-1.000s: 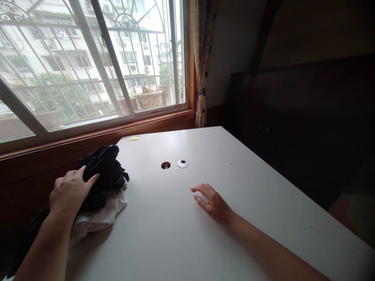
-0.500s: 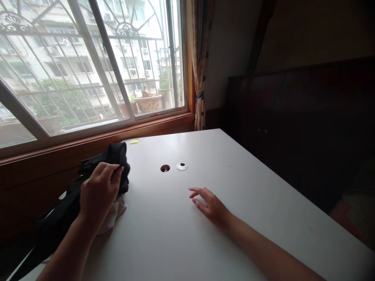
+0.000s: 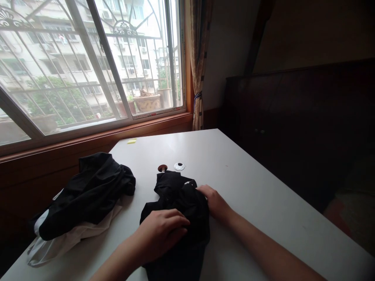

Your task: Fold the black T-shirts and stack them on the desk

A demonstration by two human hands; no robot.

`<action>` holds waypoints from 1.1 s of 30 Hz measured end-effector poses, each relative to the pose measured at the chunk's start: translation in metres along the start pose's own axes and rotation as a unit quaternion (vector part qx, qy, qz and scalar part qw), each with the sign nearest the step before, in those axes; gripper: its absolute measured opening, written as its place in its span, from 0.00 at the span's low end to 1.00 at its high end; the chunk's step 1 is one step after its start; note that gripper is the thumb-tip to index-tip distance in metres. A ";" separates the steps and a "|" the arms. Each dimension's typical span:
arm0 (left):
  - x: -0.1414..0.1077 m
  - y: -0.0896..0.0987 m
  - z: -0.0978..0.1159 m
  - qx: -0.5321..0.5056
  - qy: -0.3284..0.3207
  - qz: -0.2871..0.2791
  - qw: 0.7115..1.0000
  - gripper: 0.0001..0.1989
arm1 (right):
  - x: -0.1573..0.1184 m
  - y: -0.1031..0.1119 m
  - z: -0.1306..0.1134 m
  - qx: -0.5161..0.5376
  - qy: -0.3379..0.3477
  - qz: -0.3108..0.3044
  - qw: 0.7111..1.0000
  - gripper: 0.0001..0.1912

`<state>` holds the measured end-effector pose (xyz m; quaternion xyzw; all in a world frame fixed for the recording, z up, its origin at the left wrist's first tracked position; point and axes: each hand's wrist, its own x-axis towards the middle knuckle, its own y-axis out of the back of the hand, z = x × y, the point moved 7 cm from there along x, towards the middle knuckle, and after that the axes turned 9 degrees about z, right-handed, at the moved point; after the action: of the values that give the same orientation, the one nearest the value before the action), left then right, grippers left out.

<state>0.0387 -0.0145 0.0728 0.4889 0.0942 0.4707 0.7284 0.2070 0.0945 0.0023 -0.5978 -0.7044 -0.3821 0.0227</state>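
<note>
At 6 o'clock, the black garment [image 3: 181, 199] is soft, matt, creased cloth; at 8 o'clock, the black heap [image 3: 90, 191] has a faint sheen, over thinner-looking pale cloth [image 3: 73, 238]. The worktop [image 3: 243, 187] is smooth, glossier toward its 12 o'clock edge. Window glass [image 3: 73, 70] at 10 o'clock is clear above a polished wooden sill [image 3: 117, 130]; the 12 o'clock curtain [image 3: 199, 78] is fabric.

Head-worn cam, facing fwd/down, nr table [image 3: 249, 175]

At the frame's lower centre, a garment [image 3: 183, 195] lies on the worktop [image 3: 249, 187] under the left hand [image 3: 164, 230], against the right hand [image 3: 215, 201], with a hole [image 3: 162, 168] behind it, a clothes pile [image 3: 90, 191] at left and a window [image 3: 146, 70] at upper left.
</note>
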 end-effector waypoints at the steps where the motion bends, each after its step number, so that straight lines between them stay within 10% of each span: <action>1: -0.002 0.006 -0.016 0.012 0.019 0.031 0.999 0.12 | 0.002 0.003 0.000 -0.002 -0.004 0.007 1.000 0.08; 7: -0.024 0.018 -0.102 0.121 0.088 0.146 0.978 0.15 | 0.009 0.023 0.019 0.021 -0.078 0.095 0.992 0.06; 13: -0.032 0.006 -0.122 0.107 0.109 0.135 0.979 0.15 | 0.011 0.049 0.017 0.040 -0.065 0.204 0.976 0.12; 19: -0.036 0.008 -0.126 0.091 0.131 0.137 0.978 0.11 | 0.009 0.020 -0.005 0.002 0.014 0.032 0.999 0.23; 28: -0.059 0.060 -0.149 0.185 0.219 0.265 0.921 0.13 | -0.010 -0.002 -0.010 0.137 -0.079 -0.225 0.962 0.12; 33: -0.050 0.059 -0.123 0.209 0.124 0.263 0.934 0.13 | 0.001 0.013 -0.013 0.103 -0.046 -0.075 0.991 0.22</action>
<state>-0.0964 0.0280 0.0420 0.5754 0.1477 0.6720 0.4423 0.2121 0.0874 0.0186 -0.5546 -0.7831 -0.2805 0.0229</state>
